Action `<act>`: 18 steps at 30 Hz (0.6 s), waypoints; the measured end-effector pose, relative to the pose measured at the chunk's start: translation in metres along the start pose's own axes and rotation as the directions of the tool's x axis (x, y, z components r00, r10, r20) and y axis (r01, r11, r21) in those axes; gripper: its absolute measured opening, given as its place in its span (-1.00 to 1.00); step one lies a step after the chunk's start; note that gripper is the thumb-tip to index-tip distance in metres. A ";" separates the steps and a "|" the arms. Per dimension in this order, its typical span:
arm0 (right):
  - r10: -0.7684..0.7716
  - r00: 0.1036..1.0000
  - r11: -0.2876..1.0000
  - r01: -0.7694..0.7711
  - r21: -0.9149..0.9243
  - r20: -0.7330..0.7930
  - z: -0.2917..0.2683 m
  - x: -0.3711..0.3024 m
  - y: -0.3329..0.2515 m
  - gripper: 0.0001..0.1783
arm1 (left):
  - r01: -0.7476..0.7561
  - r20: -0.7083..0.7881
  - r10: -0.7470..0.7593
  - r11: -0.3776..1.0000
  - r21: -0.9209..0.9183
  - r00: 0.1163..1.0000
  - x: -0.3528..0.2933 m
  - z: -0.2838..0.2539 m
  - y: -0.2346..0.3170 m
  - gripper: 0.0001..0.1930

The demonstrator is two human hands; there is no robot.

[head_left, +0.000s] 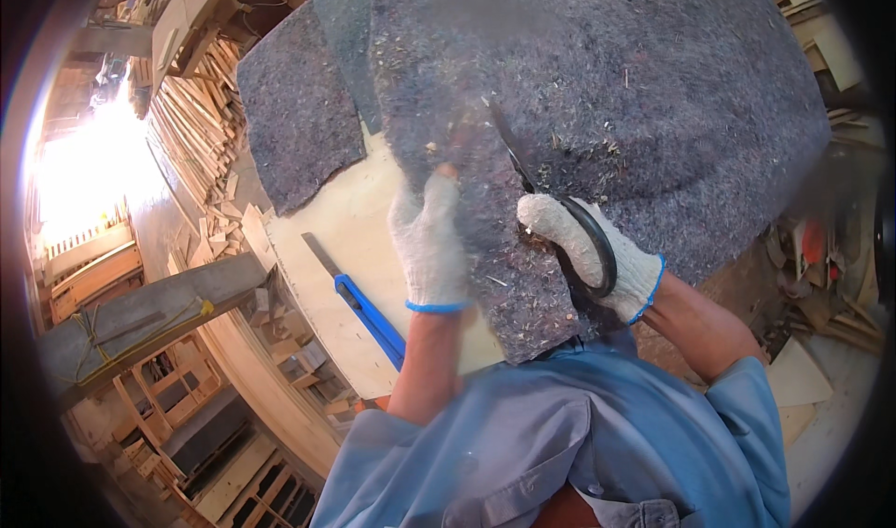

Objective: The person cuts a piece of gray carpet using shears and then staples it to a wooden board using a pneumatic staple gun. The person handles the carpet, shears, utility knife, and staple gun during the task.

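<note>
Felt (pixel 653 90): where does it lie against the hands?

Under both. Its near end reaches the blue shirt (pixel 532 444); the sheet runs away beyond the fingers and to the right.

Right hand (pixel 574 239)?

White glove, blue cuff. Closed round the black handle of the scissors (pixel 516 155), over the felt; blade points away, slightly left.

Left hand (pixel 431 239)?

Apart from the right, at the felt's left edge, fingers pointing away. Blurred; cannot tell whether it grips.

Beside it?

Knife (pixel 369 315), blue, blade out, lying on the pale board (pixel 364 211), left of the left forearm.

Farther out?

A smaller felt piece (pixel 294 108) overlaps the board's far left part. Left of the board, a grey beam (pixel 159 318) with yellow cord (pixel 201 310) about it. Past that, piled wood strips (pixel 201 108).
</note>
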State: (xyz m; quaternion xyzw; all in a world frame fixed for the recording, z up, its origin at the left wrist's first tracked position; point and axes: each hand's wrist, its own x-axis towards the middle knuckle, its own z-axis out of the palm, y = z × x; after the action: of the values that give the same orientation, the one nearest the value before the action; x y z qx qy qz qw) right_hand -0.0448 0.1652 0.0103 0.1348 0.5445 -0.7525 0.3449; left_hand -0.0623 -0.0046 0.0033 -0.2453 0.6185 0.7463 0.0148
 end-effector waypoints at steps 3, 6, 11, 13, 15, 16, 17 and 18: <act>-0.027 1.000 0.995 0.028 0.098 -0.012 0.003 -0.001 0.005 -0.60 | -0.031 -0.005 0.031 0.999 0.015 1.000 0.004 -0.004 -0.007 -0.61; -0.008 1.000 0.992 0.007 0.122 0.007 0.002 -0.001 0.005 -0.61 | -0.053 -0.015 0.054 0.997 0.051 0.998 0.005 -0.005 -0.009 -0.61; -0.034 0.999 0.999 0.034 0.006 -0.018 0.002 -0.002 0.003 -0.59 | -0.049 -0.015 0.050 0.997 0.065 0.999 0.004 -0.004 -0.008 -0.61; -0.008 1.000 1.000 0.008 0.009 -0.011 0.003 -0.004 0.002 -0.58 | -0.011 -0.019 0.011 1.000 0.027 1.000 0.002 -0.003 -0.006 -0.62; 0.012 1.000 1.000 -0.012 -0.003 -0.018 0.004 -0.006 0.000 -0.57 | 0.006 -0.024 -0.006 1.000 0.018 1.000 0.001 -0.002 -0.005 -0.63; 0.017 0.999 1.000 -0.018 -0.017 -0.029 0.005 -0.007 -0.002 -0.58 | 0.004 -0.028 -0.003 1.000 0.028 1.000 0.001 -0.002 -0.004 -0.63; 0.023 0.999 0.999 -0.024 -0.031 -0.040 0.006 -0.007 -0.002 -0.58 | 0.001 -0.032 0.000 0.999 0.038 0.999 0.001 -0.002 -0.004 -0.63; 0.018 0.999 1.000 -0.018 -0.004 -0.035 0.007 -0.006 -0.002 -0.58 | -0.007 -0.027 0.008 0.999 0.038 1.000 0.001 -0.002 -0.004 -0.64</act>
State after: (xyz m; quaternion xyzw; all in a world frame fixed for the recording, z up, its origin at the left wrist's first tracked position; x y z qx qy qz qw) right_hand -0.0403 0.1617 0.0180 0.1523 0.5507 -0.7459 0.3423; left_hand -0.0611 -0.0059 -0.0011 -0.2527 0.6334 0.7313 0.0084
